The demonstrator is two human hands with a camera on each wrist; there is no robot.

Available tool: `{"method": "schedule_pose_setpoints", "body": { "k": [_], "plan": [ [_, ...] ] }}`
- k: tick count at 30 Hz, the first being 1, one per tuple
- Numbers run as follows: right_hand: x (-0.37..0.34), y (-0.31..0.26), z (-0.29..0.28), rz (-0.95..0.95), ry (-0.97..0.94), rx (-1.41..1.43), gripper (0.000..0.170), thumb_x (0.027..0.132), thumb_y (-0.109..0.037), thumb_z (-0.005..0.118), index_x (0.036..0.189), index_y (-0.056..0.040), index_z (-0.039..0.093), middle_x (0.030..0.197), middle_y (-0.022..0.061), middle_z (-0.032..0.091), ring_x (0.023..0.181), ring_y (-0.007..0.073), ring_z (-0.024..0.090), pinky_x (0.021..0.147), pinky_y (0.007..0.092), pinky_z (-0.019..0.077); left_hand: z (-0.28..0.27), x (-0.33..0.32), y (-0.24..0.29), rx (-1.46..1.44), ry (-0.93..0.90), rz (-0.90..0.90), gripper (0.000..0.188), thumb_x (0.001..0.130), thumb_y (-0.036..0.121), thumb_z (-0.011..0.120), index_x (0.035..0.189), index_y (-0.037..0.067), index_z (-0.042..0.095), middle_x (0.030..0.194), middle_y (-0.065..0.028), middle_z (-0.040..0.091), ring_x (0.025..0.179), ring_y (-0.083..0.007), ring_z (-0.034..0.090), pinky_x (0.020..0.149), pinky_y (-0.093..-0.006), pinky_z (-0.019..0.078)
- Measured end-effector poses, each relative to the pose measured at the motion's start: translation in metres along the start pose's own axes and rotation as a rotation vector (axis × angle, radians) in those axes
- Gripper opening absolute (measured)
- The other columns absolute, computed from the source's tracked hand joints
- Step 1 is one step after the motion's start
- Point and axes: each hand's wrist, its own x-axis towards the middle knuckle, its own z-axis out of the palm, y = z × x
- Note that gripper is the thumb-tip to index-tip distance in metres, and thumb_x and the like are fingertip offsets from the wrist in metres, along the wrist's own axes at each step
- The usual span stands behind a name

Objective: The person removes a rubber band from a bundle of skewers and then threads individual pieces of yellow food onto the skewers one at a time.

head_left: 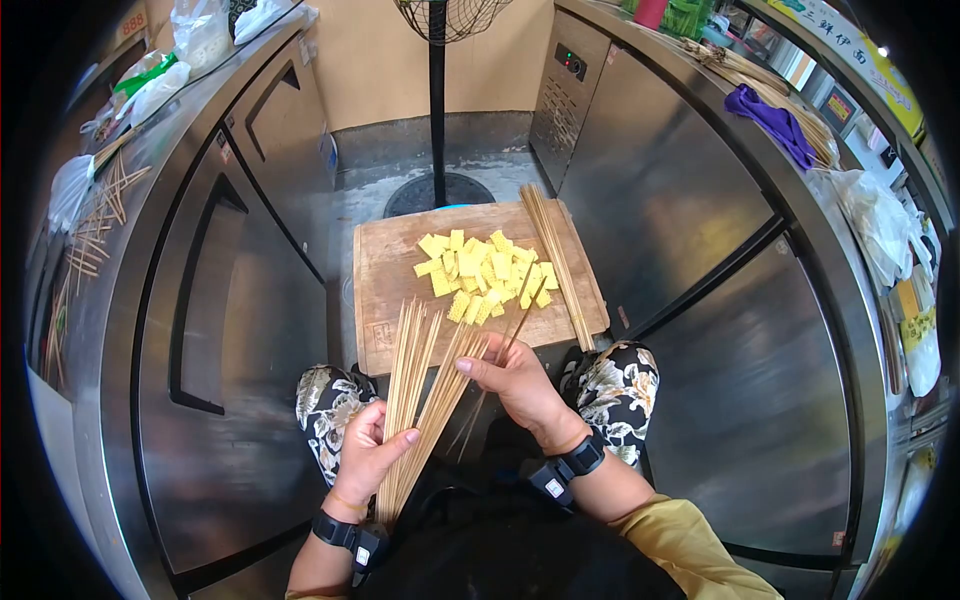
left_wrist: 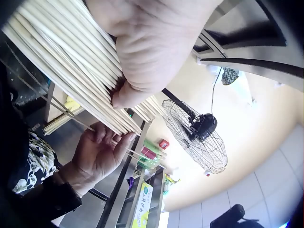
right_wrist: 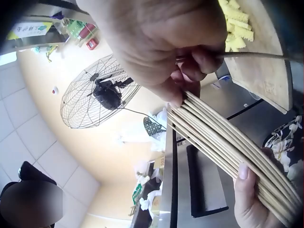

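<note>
My left hand grips a thick fan of pale bamboo skewers around its lower part, thumb across the front. The bundle is split into two groups that spread apart at the top. At the upper end of the right-hand group, my right hand pinches skewer tips between thumb and fingers. Two darker thin skewers run through the right hand's curled fingers, apart from the bundle. Beyond the hands, crinkle-cut yellow pieces lie heaped on a wooden cutting board.
More skewers lie along the board's right side. Steel cabinets stand close on both sides. A black fan stand rises behind the board. Loose skewers and plastic bags lie on the left counter, a purple cloth on the right.
</note>
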Motion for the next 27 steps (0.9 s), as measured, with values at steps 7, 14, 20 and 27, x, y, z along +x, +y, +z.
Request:
{"method": "schedule_pose_setpoints", "body": {
  "k": [7, 14, 20, 27],
  "plan": [
    [0.003, 0.016, -0.018, 0.072, 0.029, 0.017, 0.014, 0.085, -0.006, 0.066, 0.099, -0.0057, 0.062, 0.078, -0.0072, 0.059, 0.056, -0.0005, 0.037, 0.050, 0.0165, 0.0278, 0.001, 0.002, -0.004, -0.013, 0.008, 0.000, 0.019, 0.084, 0.004, 0.068, 0.098, 0.004, 0.055, 0.090, -0.0010, 0.065, 0.078, -0.0043, 0.060, 0.072, -0.0196, 0.0482],
    [0.001, 0.019, -0.020, 0.087, 0.044, 0.024, 0.022, 0.084, -0.010, 0.068, 0.105, -0.0062, 0.061, 0.078, -0.0076, 0.058, 0.064, -0.0003, 0.045, 0.057, 0.0157, 0.0342, 0.001, 0.001, -0.005, -0.013, 0.007, 0.000, 0.019, 0.084, 0.003, 0.067, 0.098, 0.004, 0.056, 0.090, -0.0012, 0.065, 0.079, -0.0042, 0.060, 0.072, -0.0195, 0.0485],
    [0.000, 0.020, -0.021, 0.029, 0.011, 0.004, 0.016, 0.085, -0.007, 0.068, 0.097, -0.0063, 0.059, 0.080, -0.0045, 0.060, 0.074, 0.0028, 0.053, 0.071, 0.0190, 0.0437, 0.002, 0.001, -0.007, -0.006, 0.016, -0.004, 0.020, 0.083, 0.002, 0.067, 0.099, 0.003, 0.056, 0.091, -0.0010, 0.065, 0.080, -0.0045, 0.060, 0.073, -0.0196, 0.0482],
    [-0.003, 0.019, -0.015, -0.005, 0.021, 0.013, 0.012, 0.083, -0.008, 0.070, 0.089, -0.0096, 0.060, 0.077, -0.0060, 0.059, 0.062, 0.0009, 0.045, 0.056, 0.0160, 0.0338, 0.001, 0.001, -0.008, 0.004, 0.022, 0.005, 0.021, 0.083, 0.002, 0.067, 0.100, 0.003, 0.056, 0.093, -0.0012, 0.065, 0.083, -0.0051, 0.060, 0.076, -0.0205, 0.0477]
  ]
}}
